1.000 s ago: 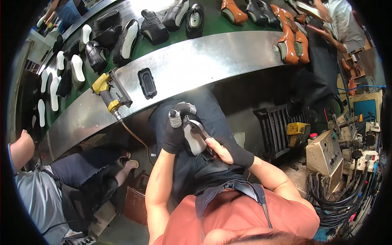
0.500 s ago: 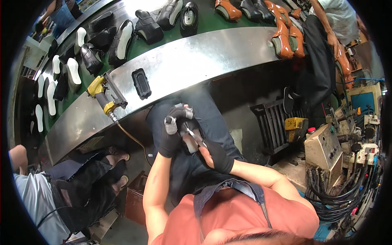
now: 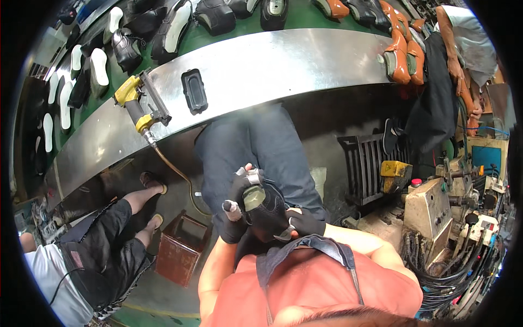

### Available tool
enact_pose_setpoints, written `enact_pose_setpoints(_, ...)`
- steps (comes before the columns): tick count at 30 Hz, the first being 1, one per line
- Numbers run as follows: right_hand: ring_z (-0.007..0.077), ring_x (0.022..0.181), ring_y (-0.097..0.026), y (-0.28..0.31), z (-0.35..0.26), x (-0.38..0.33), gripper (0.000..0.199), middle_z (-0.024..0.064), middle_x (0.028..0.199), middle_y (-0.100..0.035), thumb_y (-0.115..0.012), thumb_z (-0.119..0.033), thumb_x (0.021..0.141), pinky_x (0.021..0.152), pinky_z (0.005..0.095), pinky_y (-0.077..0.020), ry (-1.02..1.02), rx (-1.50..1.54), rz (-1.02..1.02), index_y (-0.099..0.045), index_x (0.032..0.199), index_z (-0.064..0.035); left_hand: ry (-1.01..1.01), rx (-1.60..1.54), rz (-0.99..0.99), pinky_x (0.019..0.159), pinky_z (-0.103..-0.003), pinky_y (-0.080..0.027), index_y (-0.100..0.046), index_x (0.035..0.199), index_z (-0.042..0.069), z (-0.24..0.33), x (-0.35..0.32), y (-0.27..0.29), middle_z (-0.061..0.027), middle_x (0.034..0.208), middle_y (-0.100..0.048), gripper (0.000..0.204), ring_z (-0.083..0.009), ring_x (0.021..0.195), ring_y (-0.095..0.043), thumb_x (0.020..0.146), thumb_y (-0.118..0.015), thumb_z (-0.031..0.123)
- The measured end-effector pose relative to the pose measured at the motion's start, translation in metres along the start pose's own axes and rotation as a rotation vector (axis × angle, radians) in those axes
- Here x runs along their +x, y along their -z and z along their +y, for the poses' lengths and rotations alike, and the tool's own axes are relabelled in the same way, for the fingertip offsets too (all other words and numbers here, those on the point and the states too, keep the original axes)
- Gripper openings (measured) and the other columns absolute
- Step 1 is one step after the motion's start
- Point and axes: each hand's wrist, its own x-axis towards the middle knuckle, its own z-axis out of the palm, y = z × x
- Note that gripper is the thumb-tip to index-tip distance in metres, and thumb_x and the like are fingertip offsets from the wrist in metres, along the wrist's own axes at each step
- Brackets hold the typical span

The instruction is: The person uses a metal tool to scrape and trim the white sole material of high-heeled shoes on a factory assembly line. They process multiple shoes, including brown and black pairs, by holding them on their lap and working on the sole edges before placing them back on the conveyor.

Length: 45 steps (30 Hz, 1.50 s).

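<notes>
Over my lap is a black shoe, with a pale green last showing in its opening. My left hand, in a dark fingerless glove with grey-wrapped fingertips, is closed around the heel end. At the toe end, my right hand, gloved in black, is closed with its fingers against the shoe. A small silvery part of a metal tool shows beside those fingers; the rest of it is hidden.
A metal-edged bench curves ahead, bearing a yellow nail gun with a hose, a black tray and several shoes. Leftward are a brown stool and a seated person. Rightward stands a machine with cables; another person is beyond.
The shoe has come nearer my body and turned, so its upper and the last now show instead of its sole. Both hands moved with it. The metal tool is now mostly hidden.
</notes>
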Motion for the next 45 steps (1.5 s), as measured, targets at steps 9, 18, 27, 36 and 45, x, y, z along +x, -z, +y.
enact_pose_setpoints(9, 0.0355, 0.091, -0.057, 0.008, 0.002, 0.012, 0.031, 0.0155, 0.096, -0.054, -0.068, -0.027, 0.074, 0.081, 0.0449, -0.0489, 0.047, -0.143, 0.002, -0.055, 0.088, -0.0027, -0.27, 0.15, -0.038, 0.115, -0.055, -0.02, -0.065, 0.105, 0.006, 0.035, 0.004, -0.003, -0.0154, 0.116, -0.061, 0.055, -0.0373, 0.12, -0.05, 0.079, -0.067, 0.055)
enact_pose_setpoints(18, 0.0262, 0.077, -0.059, 0.035, -0.039, 0.071, 0.035, 0.0127, 0.085, -0.059, -0.046, -0.034, 0.101, 0.07, 0.0355, -0.0471, -0.473, 0.413, 0.009, -0.059, 0.095, -0.0023, -0.082, 0.186, 0.009, 0.104, -0.04, -0.036, -0.059, 0.089, 0.003, 0.036, 0.047, 0.026, -0.0131, 0.106, -0.058, 0.025, -0.0283, 0.112, -0.053, 0.07, -0.059, 0.018)
enact_pose_setpoints(27, 0.0321, 0.072, -0.057, 0.012, -0.021, 0.076, 0.027, 0.0139, 0.079, -0.056, -0.044, -0.024, 0.1, 0.067, 0.039, -0.0449, -0.331, 0.161, 0.169, -0.058, 0.096, -0.0012, -0.12, 0.128, 0.012, 0.102, -0.041, -0.036, -0.061, 0.09, 0.003, 0.032, 0.051, 0.014, -0.0124, 0.104, -0.056, 0.025, -0.0288, 0.11, -0.051, 0.073, -0.058, 0.022)
enact_pose_setpoints(36, 0.0367, 0.094, -0.057, -0.011, 0.019, 0.004, 0.041, 0.0161, 0.098, -0.057, -0.044, -0.042, 0.096, 0.084, 0.0447, -0.0471, -0.039, 0.036, 0.081, -0.061, 0.094, -0.0055, 0.124, -0.585, 0.23, 0.105, -0.04, -0.041, -0.042, 0.137, 0.005, -0.086, -0.023, -0.006, -0.0127, 0.132, -0.052, 0.082, -0.0244, 0.124, -0.05, 0.089, -0.044, 0.071)
enact_pose_setpoints(45, 0.0125, 0.074, -0.057, 0.084, -0.1, 0.108, 0.046, 0.007, 0.087, -0.062, -0.032, -0.04, 0.106, 0.069, 0.0279, -0.0477, -0.923, 0.706, 0.231, -0.061, 0.104, -0.0037, 0.503, -0.744, 0.351, 0.095, -0.038, -0.047, -0.048, 0.131, 0.004, -0.029, 0.021, 0.001, -0.0132, 0.12, -0.06, 0.053, -0.0224, 0.108, -0.058, 0.103, -0.037, 0.048)
